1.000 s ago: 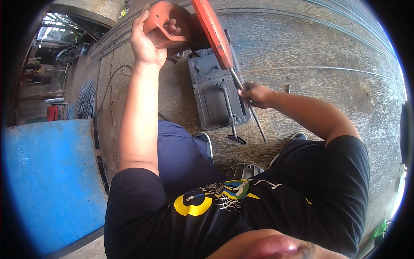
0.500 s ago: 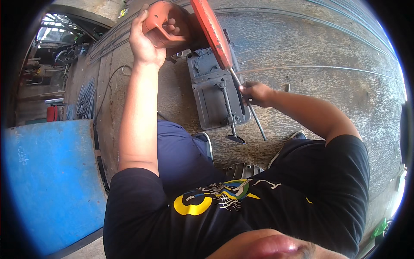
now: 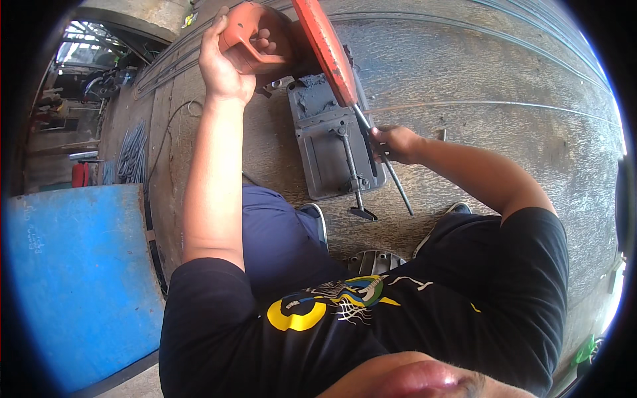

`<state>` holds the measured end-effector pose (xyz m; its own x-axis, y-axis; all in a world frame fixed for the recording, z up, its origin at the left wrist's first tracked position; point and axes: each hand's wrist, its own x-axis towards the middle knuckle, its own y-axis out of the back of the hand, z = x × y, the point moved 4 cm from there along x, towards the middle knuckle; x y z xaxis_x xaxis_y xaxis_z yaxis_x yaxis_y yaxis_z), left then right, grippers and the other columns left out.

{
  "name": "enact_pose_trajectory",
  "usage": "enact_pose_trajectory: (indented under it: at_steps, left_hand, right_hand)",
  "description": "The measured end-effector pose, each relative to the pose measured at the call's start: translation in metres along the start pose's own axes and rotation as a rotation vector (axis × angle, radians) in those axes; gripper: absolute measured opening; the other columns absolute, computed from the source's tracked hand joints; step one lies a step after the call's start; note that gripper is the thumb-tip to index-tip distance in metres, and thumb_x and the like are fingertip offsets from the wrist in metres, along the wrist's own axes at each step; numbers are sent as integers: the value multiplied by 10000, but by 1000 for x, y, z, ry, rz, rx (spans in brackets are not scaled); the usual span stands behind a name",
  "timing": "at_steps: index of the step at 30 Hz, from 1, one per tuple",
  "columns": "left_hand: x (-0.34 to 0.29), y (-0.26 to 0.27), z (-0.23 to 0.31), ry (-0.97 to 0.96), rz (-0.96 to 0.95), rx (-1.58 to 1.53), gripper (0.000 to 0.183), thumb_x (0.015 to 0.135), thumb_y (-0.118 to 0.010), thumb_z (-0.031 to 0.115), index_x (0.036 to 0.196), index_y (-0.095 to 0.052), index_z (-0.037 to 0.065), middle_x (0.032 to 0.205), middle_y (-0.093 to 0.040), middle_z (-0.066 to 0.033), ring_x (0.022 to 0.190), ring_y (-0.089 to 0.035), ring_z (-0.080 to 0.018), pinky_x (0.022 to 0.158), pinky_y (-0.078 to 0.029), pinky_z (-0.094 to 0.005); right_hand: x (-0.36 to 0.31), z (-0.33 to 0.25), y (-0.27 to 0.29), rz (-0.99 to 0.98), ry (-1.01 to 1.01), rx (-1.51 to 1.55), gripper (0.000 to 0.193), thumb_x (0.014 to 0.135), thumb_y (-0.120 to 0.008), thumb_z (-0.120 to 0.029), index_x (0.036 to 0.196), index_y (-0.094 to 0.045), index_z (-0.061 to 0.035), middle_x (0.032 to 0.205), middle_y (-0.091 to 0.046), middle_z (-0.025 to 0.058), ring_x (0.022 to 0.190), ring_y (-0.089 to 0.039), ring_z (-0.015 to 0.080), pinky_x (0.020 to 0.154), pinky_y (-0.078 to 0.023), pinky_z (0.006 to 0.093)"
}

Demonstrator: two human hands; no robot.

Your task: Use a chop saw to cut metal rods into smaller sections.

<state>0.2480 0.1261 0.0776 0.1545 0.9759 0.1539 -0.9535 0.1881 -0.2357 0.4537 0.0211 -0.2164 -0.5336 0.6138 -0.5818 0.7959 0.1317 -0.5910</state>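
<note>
An orange chop saw (image 3: 325, 53) stands between my feet, its blade guard slanting over the dark grey base (image 3: 328, 169). My left hand (image 3: 229, 69) is closed around the saw's handle (image 3: 249, 36), fingertips showing through the loop. In my right hand (image 3: 396, 144) is a thin metal rod (image 3: 396, 182), gripped beside the base's right edge. The rod's upper end runs up to the guard's lower edge, and its lower end points toward me. A clamp screw (image 3: 352, 159) with a T-shaped handle lies along the base. The guard hides the cutting disc.
Long metal rods (image 3: 458, 25) stretch across the floor at the back right. A blue panel (image 3: 79, 265) stands at my left, with a pile of short bars (image 3: 133, 154) beyond it. A dark cable (image 3: 166, 132) curves over the floor left of the saw.
The lower end of the rod has swung slightly to the right, along with a small shift of my right hand. My left hand and the saw look the same.
</note>
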Motion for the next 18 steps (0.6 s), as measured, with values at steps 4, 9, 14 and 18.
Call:
enact_pose_trajectory:
  at_steps: [4, 9, 14, 18]
  left_hand:
    - [0, -1, 1, 25, -25, -22, 554, 914, -393, 403, 1171, -521, -71, 1006, -598, -172, 896, -604, -284, 806, -518, -450]
    - [-2, -2, 1, -2, 19, 6, 558, 913, -392, 402, 1176, -519, -74, 1000, -597, -181, 891, -607, -289, 807, -521, -453]
    - [-1, -2, 1, 13, 1, 21, 567, 909, -389, 402, 1187, -515, -75, 1013, -598, -182, 891, -608, -291, 806, -523, -451]
    - [1, 0, -1, 2, -33, -13, 569, 908, -385, 404, 1193, -514, -72, 1011, -600, -177, 891, -608, -287, 806, -522, -449]
  right_hand:
    - [1, 0, 2, -27, 3, -6, 294, 948, -544, -290, 981, -538, 2, 808, -547, 97, 730, -568, 228, 674, -499, 369]
    - [0, -1, -3, -121, 67, -20, 329, 955, -525, -308, 973, -547, 20, 798, -547, 96, 701, -540, 215, 653, -464, 337]
    - [-8, -8, -4, -108, 99, -120, 346, 961, -510, -323, 975, -550, 20, 775, -528, 80, 678, -510, 191, 636, -429, 319]
    - [-10, -12, -3, -50, 105, -214, 337, 970, -490, -320, 972, -544, 12, 758, -517, 69, 666, -495, 179, 626, -412, 313]
